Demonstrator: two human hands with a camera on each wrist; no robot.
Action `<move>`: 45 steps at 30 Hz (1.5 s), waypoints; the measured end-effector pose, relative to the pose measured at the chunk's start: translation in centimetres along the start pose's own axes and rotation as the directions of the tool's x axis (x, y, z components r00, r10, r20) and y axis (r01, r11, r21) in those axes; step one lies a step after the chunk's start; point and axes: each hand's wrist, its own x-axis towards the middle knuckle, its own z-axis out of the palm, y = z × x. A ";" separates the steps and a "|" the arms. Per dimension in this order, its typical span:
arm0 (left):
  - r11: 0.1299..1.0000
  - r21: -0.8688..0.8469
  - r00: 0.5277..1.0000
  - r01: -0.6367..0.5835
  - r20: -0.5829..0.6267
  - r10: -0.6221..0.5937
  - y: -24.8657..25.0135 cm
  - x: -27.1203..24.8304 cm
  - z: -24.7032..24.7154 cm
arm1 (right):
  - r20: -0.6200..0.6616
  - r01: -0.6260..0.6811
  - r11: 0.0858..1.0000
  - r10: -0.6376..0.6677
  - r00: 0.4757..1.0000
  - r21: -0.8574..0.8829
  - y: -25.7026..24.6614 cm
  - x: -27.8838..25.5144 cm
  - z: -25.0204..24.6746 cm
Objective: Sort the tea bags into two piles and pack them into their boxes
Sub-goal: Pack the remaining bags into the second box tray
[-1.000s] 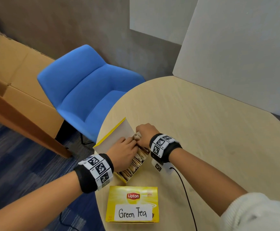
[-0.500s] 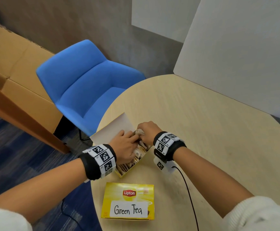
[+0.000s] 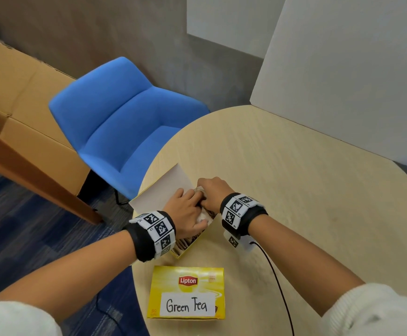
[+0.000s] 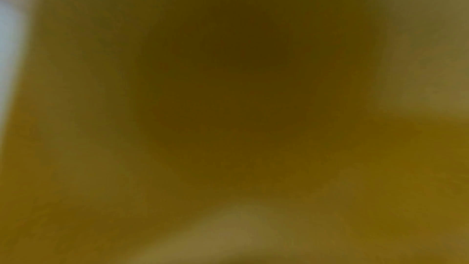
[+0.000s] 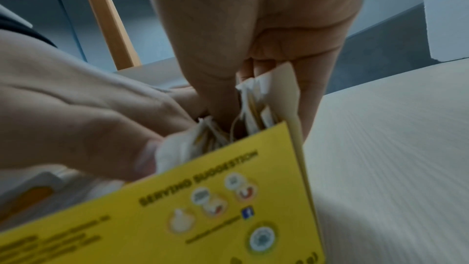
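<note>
An open yellow tea box (image 3: 185, 249) lies near the table's left edge with its pale lid flap (image 3: 165, 187) folded back. Both hands are inside it. My left hand (image 3: 196, 210) curls over a bunch of white tea bags (image 3: 201, 217) with its thumb pressed on them. My right hand (image 3: 203, 194) pinches another bunch of tea bags (image 5: 256, 95) at the box's far end. In the right wrist view the box wall (image 5: 203, 208) fills the foreground, with my left hand (image 5: 88, 127) beside it. A shut yellow box labelled Green Tea (image 3: 188, 293) lies nearer to me. The left wrist view is a yellow-brown blur.
The round light wood table (image 3: 306, 202) has a blue chair (image 3: 125, 122) just off its left edge. White boards (image 3: 355, 81) stand along the table's far side. A black cable (image 3: 277, 282) runs from my right wrist across the table. Cardboard boxes (image 3: 15, 93) stand at the left.
Both hands have stayed in the open box, working on the tea bags. The lid flap has tipped further back. My head view has shifted slightly.
</note>
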 end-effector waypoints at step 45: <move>0.967 -0.159 0.974 -0.197 -0.145 0.175 -0.4 -3.0 -0.4 | -0.166 0.048 0.990 -0.069 0.984 -0.132 -0.8 -2.2 0.9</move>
